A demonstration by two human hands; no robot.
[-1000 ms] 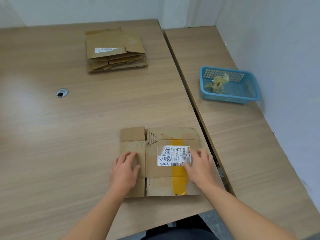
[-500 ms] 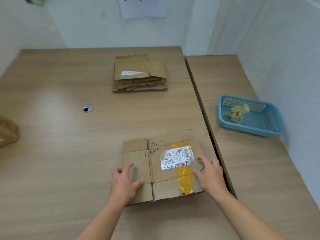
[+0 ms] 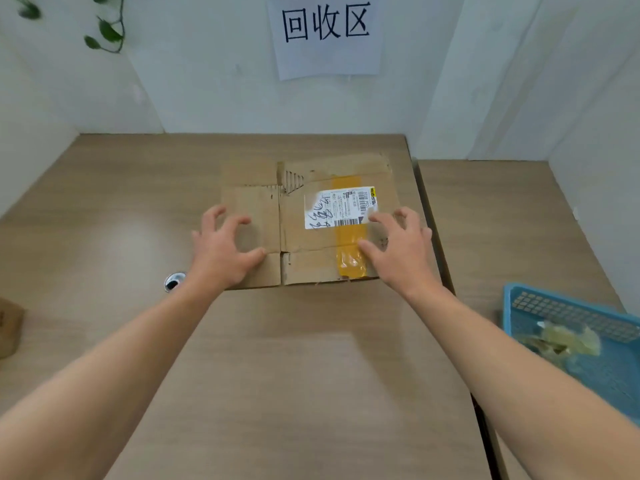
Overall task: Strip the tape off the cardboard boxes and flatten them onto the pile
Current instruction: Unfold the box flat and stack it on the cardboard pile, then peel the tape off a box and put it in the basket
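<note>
Both hands are spread wide with the fingers arched. The left hand is on the left panel of the flattened cardboard box and the right hand is at its right edge. Neither grips anything, and I can't tell how hard the fingertips press.

On the wall above, a white paper sign reads 回收区 in big black characters. The box carries a white shipping label with barcodes, a black handwritten scrawl and print too small to read. A strip of yellow tape runs under the label to the near flap, wrinkled at its end.

The box lies flat at the far end of the bench, near the wall, with torn corrugation showing by its top fold. To the right, a blue basket holds crumpled tape.
</note>
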